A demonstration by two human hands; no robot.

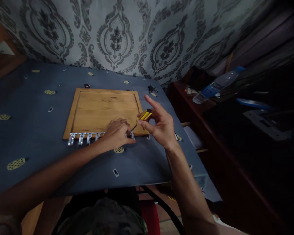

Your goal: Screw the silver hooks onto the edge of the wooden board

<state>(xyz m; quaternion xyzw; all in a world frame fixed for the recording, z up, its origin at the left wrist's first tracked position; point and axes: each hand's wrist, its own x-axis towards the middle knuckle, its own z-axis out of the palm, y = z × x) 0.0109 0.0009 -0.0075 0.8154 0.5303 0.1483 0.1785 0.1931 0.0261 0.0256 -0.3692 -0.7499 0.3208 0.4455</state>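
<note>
My right hand point(160, 124) pinches the yellow and black handle of a screwdriver point(145, 115) between thumb and fingers, its index finger stretched up off the handle. The screwdriver slants down to the left, its tip at the right end of a silver metal hook rail point(81, 137). This rail with several hooks lies along the near edge of a framed wooden board point(105, 106). My left hand point(117, 131) is closed on the rail near the screwdriver tip and hides part of it. Whether a screw sits under the tip cannot be made out.
The board lies on a table with a dark blue cloth point(34, 130). A small black item point(87, 86) sits behind the board, and another dark object point(152, 88) lies at the back right. A plastic bottle point(218, 85) rests on dark furniture to the right. A patterned curtain point(115, 36) hangs behind.
</note>
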